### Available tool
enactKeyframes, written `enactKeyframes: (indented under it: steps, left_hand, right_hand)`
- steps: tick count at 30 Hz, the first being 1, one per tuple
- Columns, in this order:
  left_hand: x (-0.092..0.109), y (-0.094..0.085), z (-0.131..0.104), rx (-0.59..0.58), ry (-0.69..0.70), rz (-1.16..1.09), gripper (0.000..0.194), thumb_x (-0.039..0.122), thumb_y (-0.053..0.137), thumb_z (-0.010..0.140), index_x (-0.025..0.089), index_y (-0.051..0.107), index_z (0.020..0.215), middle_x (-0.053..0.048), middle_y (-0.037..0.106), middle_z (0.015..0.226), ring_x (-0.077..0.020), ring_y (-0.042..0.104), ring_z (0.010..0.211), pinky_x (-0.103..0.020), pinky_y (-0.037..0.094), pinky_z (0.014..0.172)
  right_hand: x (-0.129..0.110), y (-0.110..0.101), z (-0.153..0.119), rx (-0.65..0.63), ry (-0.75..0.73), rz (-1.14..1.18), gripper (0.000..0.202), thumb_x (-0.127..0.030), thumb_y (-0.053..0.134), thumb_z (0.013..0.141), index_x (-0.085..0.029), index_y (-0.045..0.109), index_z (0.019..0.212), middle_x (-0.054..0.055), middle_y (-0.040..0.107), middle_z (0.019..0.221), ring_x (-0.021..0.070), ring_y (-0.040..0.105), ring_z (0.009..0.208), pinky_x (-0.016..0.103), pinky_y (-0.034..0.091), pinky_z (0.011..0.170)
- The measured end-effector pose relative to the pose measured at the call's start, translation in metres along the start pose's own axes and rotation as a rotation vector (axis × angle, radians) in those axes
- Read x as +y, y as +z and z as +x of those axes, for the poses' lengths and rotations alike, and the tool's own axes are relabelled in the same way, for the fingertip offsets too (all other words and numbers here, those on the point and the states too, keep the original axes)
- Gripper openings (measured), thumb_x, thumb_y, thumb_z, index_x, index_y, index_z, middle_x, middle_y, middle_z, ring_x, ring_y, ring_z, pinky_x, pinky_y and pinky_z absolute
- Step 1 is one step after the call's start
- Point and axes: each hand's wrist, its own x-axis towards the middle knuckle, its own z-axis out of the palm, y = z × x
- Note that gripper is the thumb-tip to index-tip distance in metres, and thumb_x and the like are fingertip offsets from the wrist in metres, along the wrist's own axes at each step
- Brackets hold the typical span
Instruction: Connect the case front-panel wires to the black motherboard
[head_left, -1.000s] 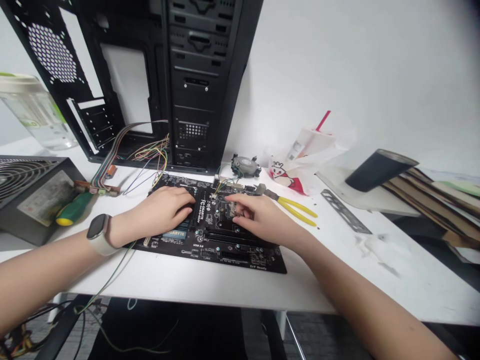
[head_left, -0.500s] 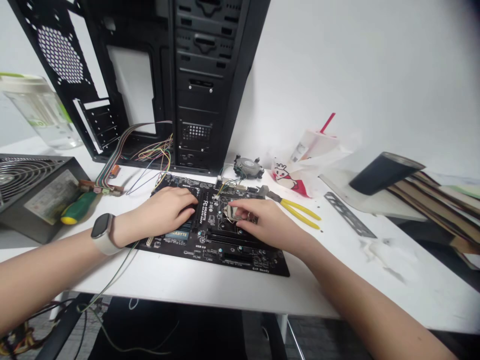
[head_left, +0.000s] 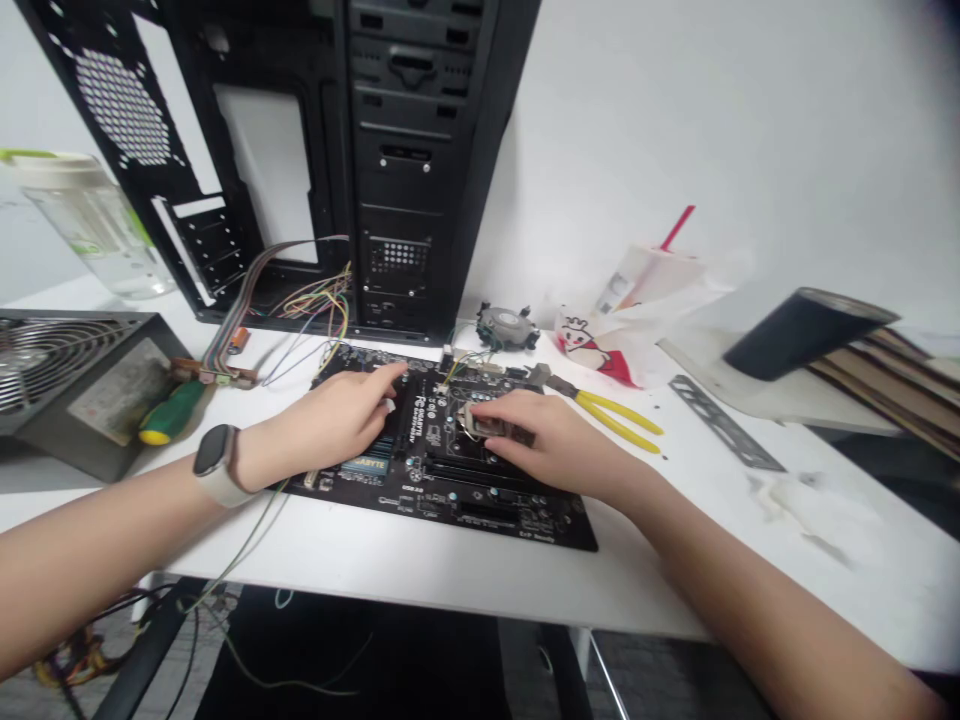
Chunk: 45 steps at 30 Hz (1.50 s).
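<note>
A black motherboard (head_left: 517, 525) lies flat on the white table, partly hidden by my hands. My left hand (head_left: 341, 420), with a watch (head_left: 217, 462) on the wrist, rests on its left half by the blue heatsink (head_left: 365, 465). That hand's index finger stretches out, apart from the thumb; a small whitish spot shows between them, too small to name. My right hand (head_left: 536, 435) is at the CPU socket (head_left: 471, 424), its fingers closed about the socket's metal cover. The fingertips hide much of the socket.
Behind the board stands a black computer case (head_left: 397, 200) with loose coloured wires. A power supply (head_left: 82, 390) and green screwdriver (head_left: 172, 412) lie left. Yellow-handled pliers (head_left: 619, 415), a CPU fan (head_left: 508, 327), a metal strip (head_left: 724, 425) and a bagged drink (head_left: 645, 285) are rightward.
My left hand's index finger has straightened and lifted away from the thumb. My right hand stays at the socket, its fingers slightly shifted. The whole view has moved a little.
</note>
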Motion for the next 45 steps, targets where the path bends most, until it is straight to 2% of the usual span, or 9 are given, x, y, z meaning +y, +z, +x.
enactKeyframes:
  steps: [4,8,14,19,23,27,32,37,45]
  left_hand:
    - [0.0,-0.001,-0.003,0.03,0.017,-0.033,0.052,0.009,0.04,0.088,0.011,0.043,0.14,-0.015,0.068,0.121,-0.0247,0.066,0.111,-0.04,0.055,0.095]
    - [0.001,-0.001,-0.003,0.079,0.003,-0.011,0.048,0.009,0.044,0.087,0.01,0.049,0.135,-0.016,0.063,0.126,-0.0252,0.062,0.118,-0.042,0.052,0.102]
    - [0.002,-0.002,0.0,-0.016,0.038,0.03,0.031,0.016,0.041,0.094,0.011,0.064,0.113,-0.015,0.063,0.12,-0.0243,0.065,0.105,-0.042,0.055,0.098]
    - [0.001,-0.003,0.002,-0.013,0.04,0.0,0.025,0.017,0.043,0.092,0.011,0.064,0.104,-0.013,0.064,0.11,-0.0239,0.064,0.099,-0.042,0.054,0.094]
    - [0.001,-0.003,0.001,0.021,0.024,-0.017,0.015,0.015,0.047,0.087,0.015,0.06,0.094,-0.008,0.064,0.094,-0.0212,0.062,0.086,-0.037,0.054,0.082]
    - [0.001,-0.006,0.0,0.115,0.007,-0.098,0.009,0.017,0.047,0.087,0.018,0.056,0.086,-0.003,0.065,0.083,-0.0177,0.06,0.075,-0.032,0.05,0.072]
    - [0.001,-0.012,0.0,0.351,-0.181,-0.272,0.013,0.03,0.049,0.087,0.02,0.055,0.082,0.0,0.066,0.075,-0.0155,0.059,0.067,-0.029,0.046,0.064]
    - [0.002,-0.013,0.0,0.417,-0.189,-0.342,0.016,0.033,0.049,0.087,0.019,0.057,0.088,-0.001,0.07,0.078,-0.0162,0.065,0.071,-0.029,0.049,0.067]
    - [-0.013,-0.022,-0.002,0.278,-0.024,-0.017,0.022,0.026,0.046,0.089,0.019,0.066,0.093,-0.003,0.073,0.088,-0.0183,0.068,0.08,-0.03,0.052,0.077]
  right_hand:
    - [0.003,0.002,-0.003,-0.001,-0.081,-0.017,0.033,-0.025,0.056,0.09,-0.019,0.066,0.121,0.01,0.071,0.116,0.0223,0.066,0.108,0.042,0.057,0.095]
    - [0.005,0.003,-0.004,-0.022,-0.113,-0.037,0.034,-0.026,0.054,0.092,-0.019,0.064,0.124,0.01,0.069,0.12,0.0232,0.064,0.113,0.045,0.055,0.098]
    - [0.002,0.001,-0.004,-0.047,-0.122,-0.056,0.034,-0.025,0.052,0.093,-0.017,0.064,0.124,0.01,0.069,0.119,0.0228,0.064,0.111,0.043,0.055,0.097]
    - [0.001,0.001,-0.004,-0.065,-0.123,-0.06,0.033,-0.025,0.051,0.094,-0.018,0.064,0.124,0.01,0.068,0.12,0.0229,0.062,0.113,0.044,0.054,0.099]
    - [0.001,0.001,-0.005,-0.07,-0.128,-0.062,0.033,-0.024,0.05,0.094,-0.018,0.064,0.123,0.01,0.068,0.12,0.0227,0.062,0.113,0.043,0.054,0.099]
    - [0.001,0.001,-0.006,-0.062,-0.144,-0.08,0.033,-0.023,0.049,0.094,-0.016,0.064,0.123,0.01,0.068,0.121,0.0233,0.062,0.113,0.043,0.055,0.099]
    - [0.001,0.0,-0.007,-0.065,-0.148,-0.073,0.032,-0.024,0.051,0.094,-0.019,0.065,0.122,0.01,0.068,0.122,0.0224,0.063,0.113,0.042,0.055,0.099]
    - [0.0,-0.001,-0.008,-0.071,-0.164,-0.114,0.033,-0.021,0.05,0.094,-0.017,0.065,0.123,0.011,0.067,0.123,0.0227,0.063,0.113,0.042,0.056,0.098]
    - [-0.001,-0.001,-0.013,-0.029,-0.215,-0.185,0.032,-0.019,0.048,0.094,-0.016,0.067,0.119,0.013,0.069,0.119,0.0246,0.066,0.108,0.044,0.059,0.092]
